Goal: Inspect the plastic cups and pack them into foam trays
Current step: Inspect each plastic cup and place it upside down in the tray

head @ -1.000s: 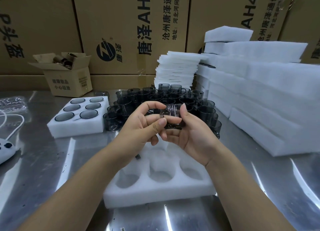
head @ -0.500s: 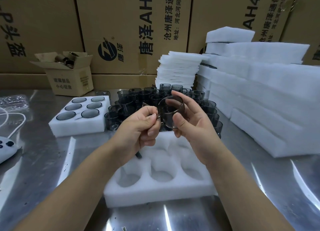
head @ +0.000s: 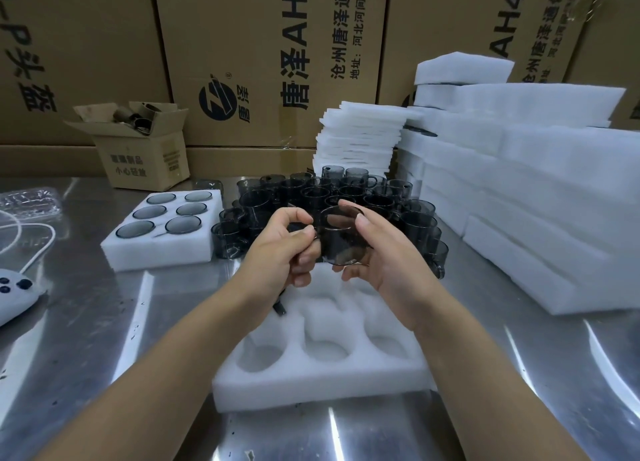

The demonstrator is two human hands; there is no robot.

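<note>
I'm seeing a shiny steel worktop [head: 86, 339] with bright streaks of reflected light along its front edge and right side. Big brown cardboard cartons [head: 270, 62] stand along the whole back edge, with black print and a round logo on them. A small open cardboard box [head: 145, 159] sits at the back left. At the left edge are a white cable [head: 34, 249], a white device [head: 14, 294] partly cut off, and crumpled clear plastic [head: 29, 199].

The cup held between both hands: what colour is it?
Smoky dark grey, see-through. The round plastic cup shows best in the head view.
</note>
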